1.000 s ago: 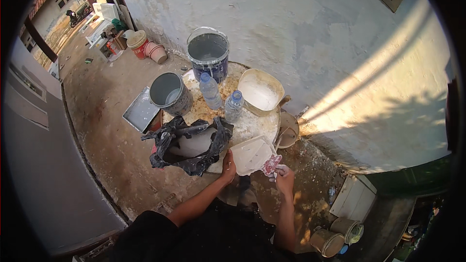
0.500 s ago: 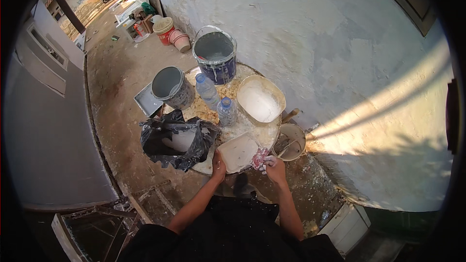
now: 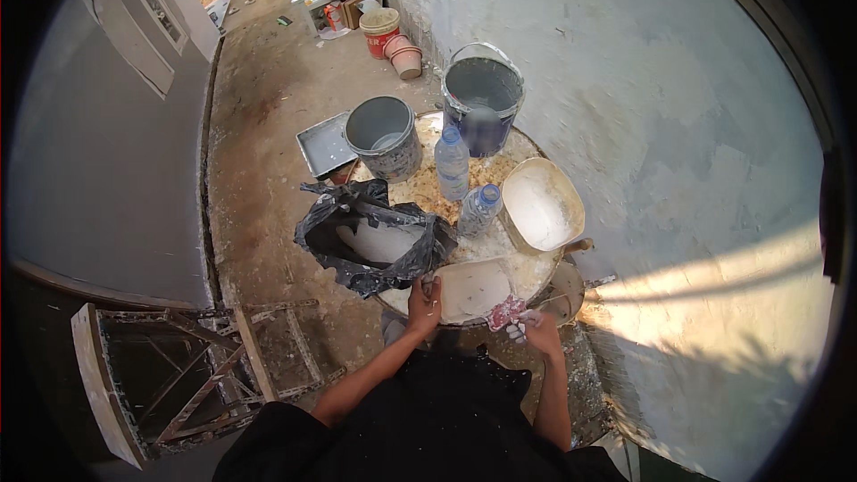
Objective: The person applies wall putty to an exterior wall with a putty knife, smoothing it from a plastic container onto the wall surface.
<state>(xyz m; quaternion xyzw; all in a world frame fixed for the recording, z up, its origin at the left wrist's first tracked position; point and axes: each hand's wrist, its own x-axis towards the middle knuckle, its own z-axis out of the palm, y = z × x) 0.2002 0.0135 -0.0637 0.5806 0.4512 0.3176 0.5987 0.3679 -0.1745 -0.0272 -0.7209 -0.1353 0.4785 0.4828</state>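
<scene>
A shallow cream tray (image 3: 473,289) rests at the near edge of a round, white-spattered table (image 3: 415,189). My left hand (image 3: 424,307) grips its left side, fingers wrapped round the rim. My right hand (image 3: 541,336), its fingertips coated white, pinches a crumpled pink, white-smeared piece (image 3: 506,312) at the tray's near right corner; whether it is cloth or sponge I cannot tell. Left of the tray stands an open black plastic bag (image 3: 326,254) with white powder (image 3: 379,241) inside. Beyond the tray, a rounded cream tub (image 3: 578,205) holds more white material (image 3: 540,210).
Two clear bottles with blue caps (image 3: 453,170) (image 3: 480,211) stand mid-table. Behind them are a grey bucket (image 3: 393,156) and a dark blue pail (image 3: 486,129). A round container (image 3: 564,295) sits below the table's right side, by the wall (image 3: 643,125). Paint-spattered wooden frames (image 3: 254,353) lie left.
My view has swung left, so the table and its things sit farther right in the picture. Both hands keep their places at the tray, the right one still on the pink piece.
</scene>
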